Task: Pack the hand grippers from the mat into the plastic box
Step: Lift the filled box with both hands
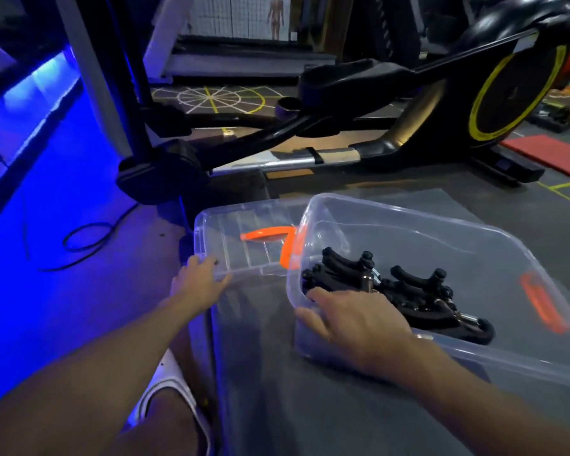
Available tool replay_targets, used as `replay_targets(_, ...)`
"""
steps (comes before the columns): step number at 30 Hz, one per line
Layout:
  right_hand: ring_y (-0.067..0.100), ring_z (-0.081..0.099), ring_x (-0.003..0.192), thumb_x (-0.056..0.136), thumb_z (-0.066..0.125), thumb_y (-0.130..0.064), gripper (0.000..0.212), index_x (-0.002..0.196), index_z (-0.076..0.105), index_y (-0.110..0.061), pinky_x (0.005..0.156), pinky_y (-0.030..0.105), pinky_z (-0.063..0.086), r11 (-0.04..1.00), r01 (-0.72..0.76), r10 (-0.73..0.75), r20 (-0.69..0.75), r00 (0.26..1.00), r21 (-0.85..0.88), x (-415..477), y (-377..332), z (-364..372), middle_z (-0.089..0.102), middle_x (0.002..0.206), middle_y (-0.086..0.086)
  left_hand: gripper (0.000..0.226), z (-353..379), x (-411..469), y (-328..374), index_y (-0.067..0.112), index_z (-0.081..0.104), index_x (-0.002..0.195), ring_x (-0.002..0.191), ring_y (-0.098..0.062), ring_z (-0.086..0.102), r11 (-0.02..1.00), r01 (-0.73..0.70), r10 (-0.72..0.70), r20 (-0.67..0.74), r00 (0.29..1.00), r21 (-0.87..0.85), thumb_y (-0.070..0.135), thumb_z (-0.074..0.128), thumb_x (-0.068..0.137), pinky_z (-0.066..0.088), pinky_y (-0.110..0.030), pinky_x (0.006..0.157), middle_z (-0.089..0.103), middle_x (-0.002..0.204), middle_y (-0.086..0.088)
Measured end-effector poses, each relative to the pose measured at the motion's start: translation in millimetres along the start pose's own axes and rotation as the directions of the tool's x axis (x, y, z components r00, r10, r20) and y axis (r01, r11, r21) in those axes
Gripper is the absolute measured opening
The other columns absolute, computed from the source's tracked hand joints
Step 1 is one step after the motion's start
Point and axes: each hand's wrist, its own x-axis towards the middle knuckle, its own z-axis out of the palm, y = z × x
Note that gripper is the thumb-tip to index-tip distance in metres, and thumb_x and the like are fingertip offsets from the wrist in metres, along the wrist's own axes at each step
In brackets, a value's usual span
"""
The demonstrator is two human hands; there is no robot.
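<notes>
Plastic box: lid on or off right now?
Off. The clear lid lies left of the plastic box, and the left hand holds its near edge.

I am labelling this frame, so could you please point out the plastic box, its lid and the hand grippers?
plastic box (441,232), head view, on its far clear wall.
lid (221,245), head view, on its ribbed clear panel.
hand grippers (408,292), head view, on the middle of the black pile.
</notes>
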Motion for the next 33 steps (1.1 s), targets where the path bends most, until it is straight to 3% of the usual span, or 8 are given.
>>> replay_targets(4, 0.028, 0.063, 0.090, 0.087, 0.007, -0.069, 0.051, 0.088, 0.039, -0.029, 0.064, 0.039, 0.039, 0.999, -0.031, 0.031, -0.020, 0.999, -0.016, 0, -1, 6, 0.068, 0.097, 0.002, 0.055, 24, 22, -13, 0.035, 0.055, 0.126, 0.112, -0.043, 0.054, 0.996, -0.077, 0.070, 0.158, 0.985, 0.041, 0.053, 0.069, 0.077, 0.048, -0.047, 0.094, 0.040, 0.132, -0.013)
replay_targets(8, 0.026, 0.062, 0.089, 0.083, 0.001, -0.070, 0.050, 0.084, 0.031, -0.029, 0.063, 0.038, 0.036, 0.998, -0.063, 0.063, 0.004, 0.998, -0.020, -1, 0, 8, 0.066, 0.096, 0.000, 0.026, 29, 26, -12, 0.023, 0.060, 0.105, 0.099, -0.040, 0.056, 0.998, -0.069, 0.069, -0.004, 0.998, 0.006, 0.038, 0.066, 0.085, 0.050, -0.045, 0.083, 0.047, 0.115, -0.009)
replay_targets(12, 0.025, 0.062, 0.089, 0.085, 0.006, -0.069, 0.048, 0.084, 0.032, -0.029, 0.066, 0.039, 0.041, 0.997, -0.077, 0.077, 0.013, 0.997, -0.019, 0, -2, 7, 0.066, 0.095, -0.002, 0.037, 26, 23, -10, 0.029, 0.062, 0.117, 0.114, -0.030, 0.044, 0.991, -0.044, 0.048, -0.033, 0.998, 0.130, 0.049, 0.063, 0.086, 0.041, -0.050, 0.088, 0.044, 0.124, -0.004)
replay_targets(17, 0.026, 0.062, 0.091, 0.089, 0.011, -0.067, 0.042, 0.084, 0.030, -0.030, 0.064, 0.038, 0.037, 0.996, -0.086, 0.087, 0.025, 0.996, -0.029, 2, -4, 7, 0.066, 0.097, -0.002, 0.037, 38, 18, -15, 0.023, 0.056, 0.099, 0.116, -0.035, 0.039, 0.998, -0.069, 0.069, 0.001, 0.998, 0.011, 0.052, 0.069, 0.080, 0.044, -0.060, 0.090, 0.035, 0.123, -0.005)
replay_targets(20, 0.027, 0.062, 0.091, 0.086, 0.007, -0.068, 0.045, 0.084, 0.032, -0.030, 0.064, 0.038, 0.037, 0.996, -0.083, 0.084, 0.023, 0.996, -0.043, 1, -3, 7, 0.066, 0.095, -0.001, 0.029, 45, 18, -24, 0.026, 0.040, 0.088, 0.113, -0.036, 0.042, 0.989, -0.147, 0.147, -0.012, 0.989, -0.003, 0.046, 0.060, 0.086, 0.043, -0.059, 0.089, 0.046, 0.116, -0.001)
replay_targets(27, 0.030, 0.063, 0.090, 0.094, 0.018, -0.063, 0.035, 0.083, 0.025, -0.031, 0.067, 0.039, 0.042, 0.997, -0.075, 0.076, 0.018, 0.997, -0.010, 1, -4, 5, 0.067, 0.096, 0.001, 0.023, -3, 17, -18, 0.009, 0.057, 0.091, 0.095, -0.034, 0.055, 0.960, -0.273, 0.248, -0.268, 0.931, -0.060, 0.024, 0.074, 0.082, 0.028, -0.051, 0.105, 0.061, 0.095, -0.010)
replay_targets(33, 0.032, 0.063, 0.089, 0.096, 0.022, -0.061, 0.037, 0.081, 0.030, -0.028, 0.063, 0.039, 0.039, 0.997, -0.078, 0.078, 0.019, 0.997, -0.003, 1, -5, 3, 0.067, 0.095, 0.004, 0.025, -74, -1, 0, 0.000, 0.063, 0.092, 0.099, -0.037, 0.059, 0.960, -0.276, 0.223, -0.476, 0.851, -0.043, 0.017, 0.077, 0.079, 0.022, -0.052, 0.105, 0.066, 0.098, -0.021)
